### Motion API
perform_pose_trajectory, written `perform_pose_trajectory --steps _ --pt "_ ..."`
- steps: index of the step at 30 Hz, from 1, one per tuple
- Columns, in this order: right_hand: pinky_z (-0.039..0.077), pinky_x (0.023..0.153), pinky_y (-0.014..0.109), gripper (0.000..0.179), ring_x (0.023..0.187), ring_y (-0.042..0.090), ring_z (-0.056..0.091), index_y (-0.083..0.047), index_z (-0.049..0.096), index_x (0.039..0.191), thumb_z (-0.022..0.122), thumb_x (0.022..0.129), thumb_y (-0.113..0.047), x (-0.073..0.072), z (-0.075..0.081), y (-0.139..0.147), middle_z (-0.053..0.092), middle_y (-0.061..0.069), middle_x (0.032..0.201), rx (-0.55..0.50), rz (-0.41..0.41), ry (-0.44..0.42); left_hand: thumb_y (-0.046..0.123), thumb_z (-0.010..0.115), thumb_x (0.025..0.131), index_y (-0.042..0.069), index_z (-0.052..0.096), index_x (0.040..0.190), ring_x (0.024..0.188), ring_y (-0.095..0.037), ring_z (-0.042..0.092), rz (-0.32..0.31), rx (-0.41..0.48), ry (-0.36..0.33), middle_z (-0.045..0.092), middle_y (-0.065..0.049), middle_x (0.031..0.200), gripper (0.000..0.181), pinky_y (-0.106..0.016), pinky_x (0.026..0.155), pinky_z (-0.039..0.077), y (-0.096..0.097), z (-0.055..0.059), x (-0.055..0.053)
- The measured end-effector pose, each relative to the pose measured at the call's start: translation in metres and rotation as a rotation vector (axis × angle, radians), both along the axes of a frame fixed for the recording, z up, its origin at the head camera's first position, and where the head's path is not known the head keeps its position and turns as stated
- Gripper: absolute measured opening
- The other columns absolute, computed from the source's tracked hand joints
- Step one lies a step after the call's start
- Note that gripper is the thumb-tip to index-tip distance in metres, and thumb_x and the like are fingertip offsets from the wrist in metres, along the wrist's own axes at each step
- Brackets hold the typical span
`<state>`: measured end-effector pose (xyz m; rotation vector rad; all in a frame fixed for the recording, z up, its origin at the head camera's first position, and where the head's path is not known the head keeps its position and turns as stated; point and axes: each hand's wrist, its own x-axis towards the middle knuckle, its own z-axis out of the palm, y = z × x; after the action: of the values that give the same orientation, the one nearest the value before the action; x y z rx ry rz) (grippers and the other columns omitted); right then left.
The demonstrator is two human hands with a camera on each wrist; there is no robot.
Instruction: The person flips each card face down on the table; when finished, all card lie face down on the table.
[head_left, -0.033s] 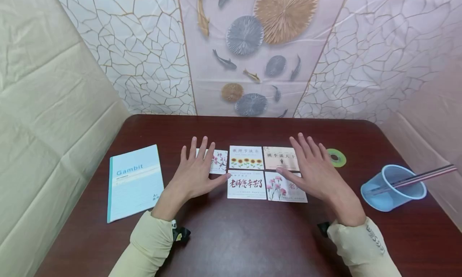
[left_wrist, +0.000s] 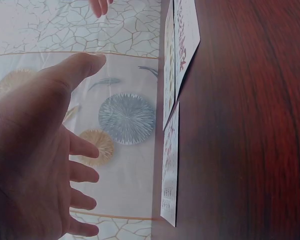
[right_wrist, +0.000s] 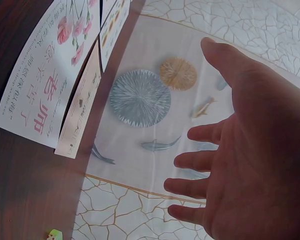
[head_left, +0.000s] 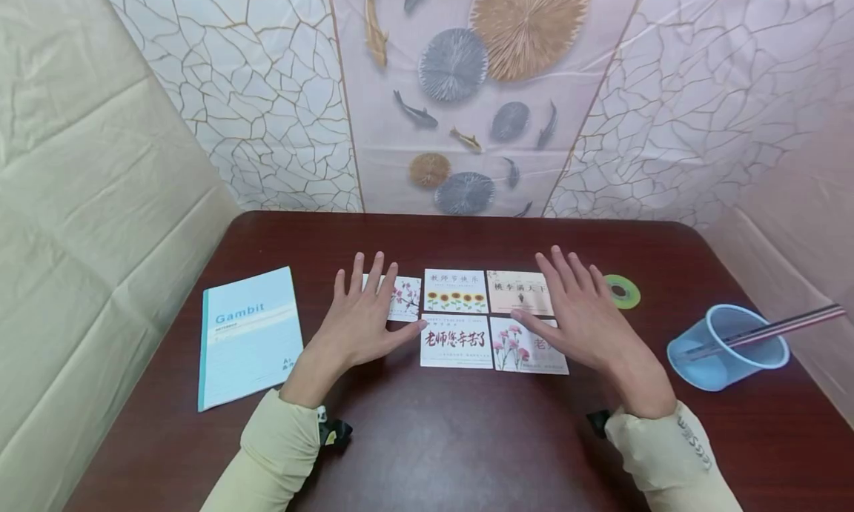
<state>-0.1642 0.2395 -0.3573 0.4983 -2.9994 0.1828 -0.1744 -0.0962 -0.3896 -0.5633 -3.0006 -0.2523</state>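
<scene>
Several greeting cards lie close together on the dark wooden table. My left hand point(head_left: 363, 323), fingers spread and holding nothing, hovers over the plum-blossom card point(head_left: 405, 298) and hides part of it. Its thumb overlaps a corner of the card with red lettering point(head_left: 456, 341). Behind that lies the sunflower card point(head_left: 456, 291). Over the cream card point(head_left: 514, 293) and the pink-carnation card point(head_left: 517, 345) is my right hand point(head_left: 583, 323), also spread and bare. Both wrist views show the palms raised off the tabletop, with the cards point(left_wrist: 170, 160) point(right_wrist: 45, 75) below them.
A pale blue notebook point(head_left: 250, 341) lies on the left of the table point(head_left: 460, 438). At the right, a tilted blue plastic cup point(head_left: 697, 349) holds a striped pencil-like stick point(head_left: 794, 324). A round green disc point(head_left: 627, 292) lies behind my right hand. Patterned cloth point(head_left: 460, 149) hangs beyond the table's far edge.
</scene>
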Motion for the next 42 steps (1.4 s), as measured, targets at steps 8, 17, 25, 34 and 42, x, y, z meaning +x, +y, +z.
perform_pose_trajectory --steps 8,17,25,34,42 --pt "0.010 0.111 0.060 0.103 0.146 0.040 0.009 -0.007 0.012 0.157 0.048 0.087 -0.073 -0.003 0.003 -0.012 0.010 0.019 0.161 -0.010 0.054 -0.020 0.074 0.048 0.086 0.010 0.025 0.156 0.147 -0.036 0.007 -0.037 0.040 -0.081 0.018 -0.012 0.161 0.098 -0.058 0.112 0.014 -0.017 0.013 -0.014" --pt "0.020 0.112 0.053 0.083 0.142 0.034 0.026 -0.005 0.039 0.148 0.059 0.090 -0.060 -0.035 0.003 -0.098 0.026 0.015 0.157 0.033 0.364 -0.101 0.042 0.082 0.077 0.008 0.040 0.149 0.134 -0.034 0.036 -0.005 0.124 -0.295 0.039 -0.015 0.149 0.091 -0.058 0.107 0.027 -0.051 0.014 -0.054" --pt "0.020 0.113 0.050 0.088 0.141 0.033 0.026 -0.007 0.040 0.148 0.067 0.083 -0.061 -0.081 -0.008 -0.148 0.029 0.015 0.155 0.113 0.317 -0.260 0.045 0.085 0.072 0.012 0.044 0.148 0.130 -0.034 0.032 -0.011 0.103 -0.358 0.037 -0.014 0.145 0.093 -0.056 0.104 0.030 -0.057 0.001 -0.069" --pt "0.019 0.113 0.050 0.083 0.142 0.032 0.025 -0.009 0.051 0.140 0.076 0.078 -0.058 -0.093 -0.019 -0.155 0.028 0.014 0.156 0.156 0.325 -0.318 0.046 0.087 0.068 0.012 0.052 0.139 0.122 -0.031 0.035 -0.006 0.098 -0.330 0.041 -0.011 0.140 0.086 -0.052 0.102 0.033 -0.060 0.000 -0.070" --pt "0.020 0.112 0.052 0.092 0.140 0.032 0.027 -0.006 0.042 0.145 0.074 0.078 -0.060 -0.095 -0.025 -0.155 0.030 0.013 0.155 0.100 0.371 -0.356 0.046 0.088 0.067 0.006 0.053 0.132 0.117 -0.029 0.039 -0.048 0.162 -0.304 0.046 -0.010 0.135 0.084 -0.053 0.103 0.031 -0.069 0.003 -0.067"
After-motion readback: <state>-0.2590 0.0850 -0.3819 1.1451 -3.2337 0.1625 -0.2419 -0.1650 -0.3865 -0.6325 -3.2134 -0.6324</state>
